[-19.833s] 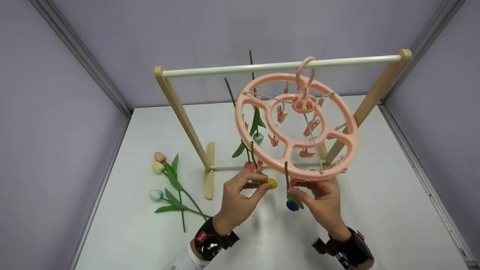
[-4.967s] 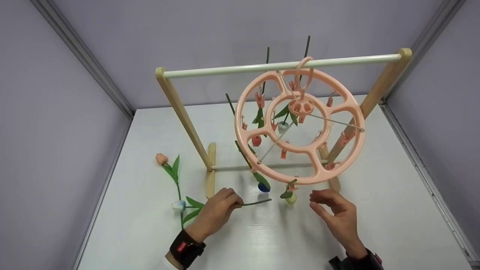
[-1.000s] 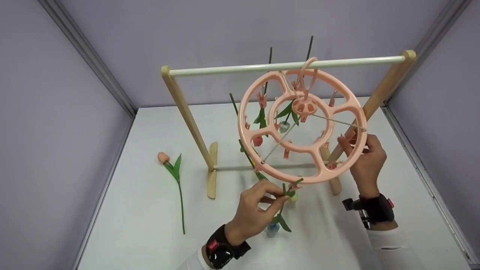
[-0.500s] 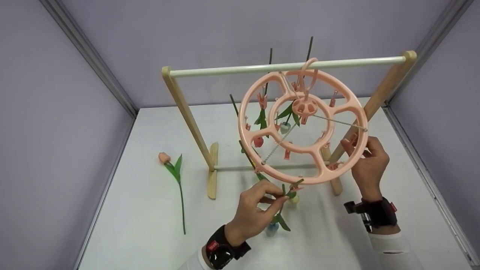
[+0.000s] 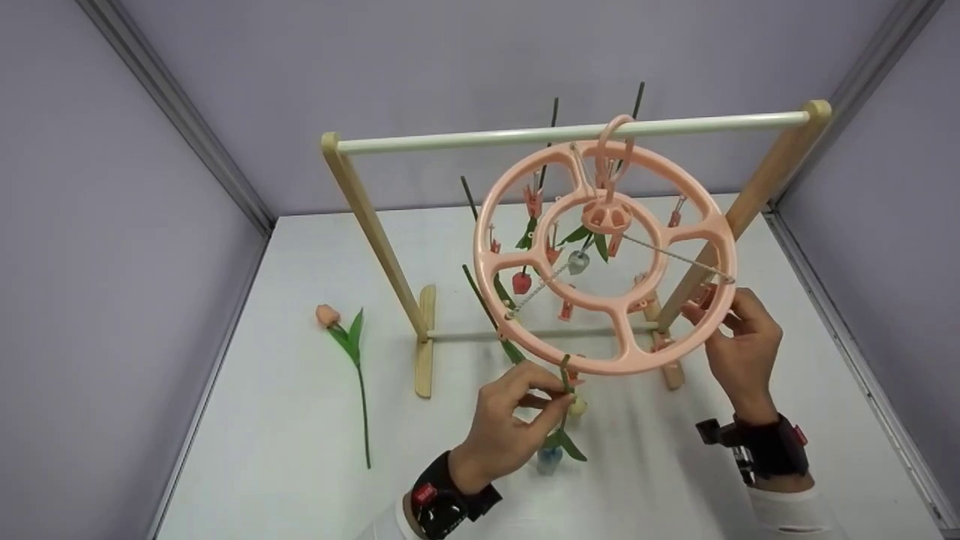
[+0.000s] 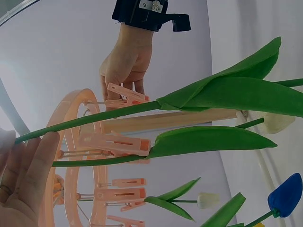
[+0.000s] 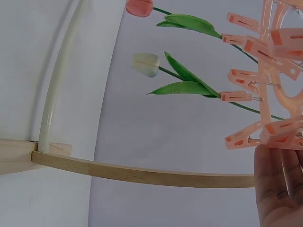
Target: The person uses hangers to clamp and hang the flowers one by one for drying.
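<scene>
My left hand (image 5: 504,420) pinches a tulip stem (image 5: 564,375) up at the near rim of the pink peg hanger (image 5: 607,255), level with a peg. My right hand (image 5: 739,345) grips the hanger's right rim to steady it — perhaps squeezing a peg, though that's hidden. One pink tulip (image 5: 341,341) lies near the desk's left edge.

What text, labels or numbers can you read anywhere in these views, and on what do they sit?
No text can be read for certain.
White label on the right wristband: dark marks, possibly digits, too small to read.
Red patch on the left wristband: marks too blurred to read.
Pink clip hanger, pegs, tulips, wooden rack: no print visible.
</scene>
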